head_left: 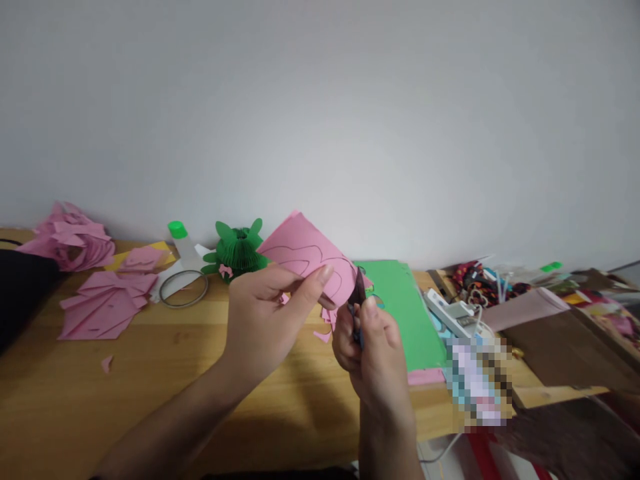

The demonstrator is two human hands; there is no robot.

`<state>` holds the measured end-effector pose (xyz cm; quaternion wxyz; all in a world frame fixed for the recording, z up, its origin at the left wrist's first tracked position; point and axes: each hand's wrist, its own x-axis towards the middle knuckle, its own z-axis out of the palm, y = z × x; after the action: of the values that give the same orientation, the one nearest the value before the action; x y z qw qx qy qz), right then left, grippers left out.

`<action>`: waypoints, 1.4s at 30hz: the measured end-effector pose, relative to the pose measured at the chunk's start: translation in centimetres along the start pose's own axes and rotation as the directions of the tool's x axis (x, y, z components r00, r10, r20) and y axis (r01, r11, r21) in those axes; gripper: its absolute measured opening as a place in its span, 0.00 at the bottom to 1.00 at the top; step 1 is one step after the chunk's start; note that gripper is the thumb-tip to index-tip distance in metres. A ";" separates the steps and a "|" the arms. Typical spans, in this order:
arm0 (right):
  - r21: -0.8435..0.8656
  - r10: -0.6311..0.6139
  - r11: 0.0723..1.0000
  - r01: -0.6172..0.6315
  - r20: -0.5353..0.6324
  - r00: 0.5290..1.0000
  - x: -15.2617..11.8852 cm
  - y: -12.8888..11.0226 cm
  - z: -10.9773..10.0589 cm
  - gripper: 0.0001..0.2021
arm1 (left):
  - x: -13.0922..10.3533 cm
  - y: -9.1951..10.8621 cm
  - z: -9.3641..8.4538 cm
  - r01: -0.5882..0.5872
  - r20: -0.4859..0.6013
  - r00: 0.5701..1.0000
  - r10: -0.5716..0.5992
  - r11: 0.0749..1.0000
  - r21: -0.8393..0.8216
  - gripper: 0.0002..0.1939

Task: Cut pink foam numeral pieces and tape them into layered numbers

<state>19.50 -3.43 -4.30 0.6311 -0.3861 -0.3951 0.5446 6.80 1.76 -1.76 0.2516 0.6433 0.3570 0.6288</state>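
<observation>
Between thumb and fingers, my left hand (pixel 273 317) pinches a folded piece of pink paper (pixel 300 243) with dark curved outlines drawn on it. My right hand (pixel 370 343) grips a pair of scissors (pixel 359 293), whose dark blades point up at the paper's right edge. A curved edge shows on the paper beside the blades. Pink scraps (pixel 324 335) lie on the table just below the paper. Behind my left hand stands a green honeycomb paper figure (pixel 240 252) with leaf-like flaps and a small pink piece on it.
Pink paper pieces (pixel 107 303) and a pink heap (pixel 75 237) lie left on the wooden table (pixel 200 373). Near them are a glue stick with a green cap (pixel 177 230) and a ring (pixel 183 289). Rightward are green sheets (pixel 400 313), a white power strip (pixel 453 313) and brown cardboard (pixel 565 347).
</observation>
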 end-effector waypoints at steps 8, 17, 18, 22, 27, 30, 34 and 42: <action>-0.037 -0.013 0.999 0.012 -0.012 1.000 0.2 0.0 0.0 0.24 | -0.1 0.1 0.2 0.056 -0.009 0.998 -0.056 0.998 -0.037 0.26; -0.068 -0.013 0.998 0.015 0.030 0.999 0.0 -0.1 -0.2 0.24 | 0.1 0.4 -0.1 0.081 0.026 0.997 -0.079 0.991 -0.108 0.19; -0.071 -0.013 0.997 0.015 0.035 0.999 -0.1 0.0 -0.3 0.24 | 0.2 0.5 -0.2 0.081 0.030 0.997 -0.078 0.990 -0.120 0.18; -0.077 -0.010 0.997 0.013 0.041 0.999 -0.3 0.0 -0.6 0.23 | 0.4 0.7 -0.2 0.086 0.038 0.996 -0.081 0.986 -0.142 0.17; -0.087 -0.010 0.996 0.014 0.039 0.999 -0.4 -0.1 -0.5 0.24 | 0.4 0.7 -0.2 0.086 0.038 0.996 -0.081 0.986 -0.141 0.18; -0.097 -0.005 0.995 0.009 0.041 0.999 -0.4 -0.1 -0.5 0.24 | 0.4 0.6 -0.1 0.084 0.042 0.996 -0.078 0.982 -0.167 0.18; -0.108 0.007 0.994 -0.002 0.046 0.999 -0.4 -0.1 -0.5 0.24 | 0.4 0.4 0.0 0.095 0.045 0.995 -0.088 0.976 -0.195 0.18; -0.110 0.022 0.994 -0.014 0.065 0.998 -0.5 0.1 -0.7 0.24 | 0.6 -0.2 -0.2 0.110 0.022 0.994 -0.108 0.987 -0.120 0.18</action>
<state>20.05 -3.91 -4.74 0.5908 -0.4054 -0.4413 0.5403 6.52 2.30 -1.56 0.3268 0.6111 0.3509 0.6297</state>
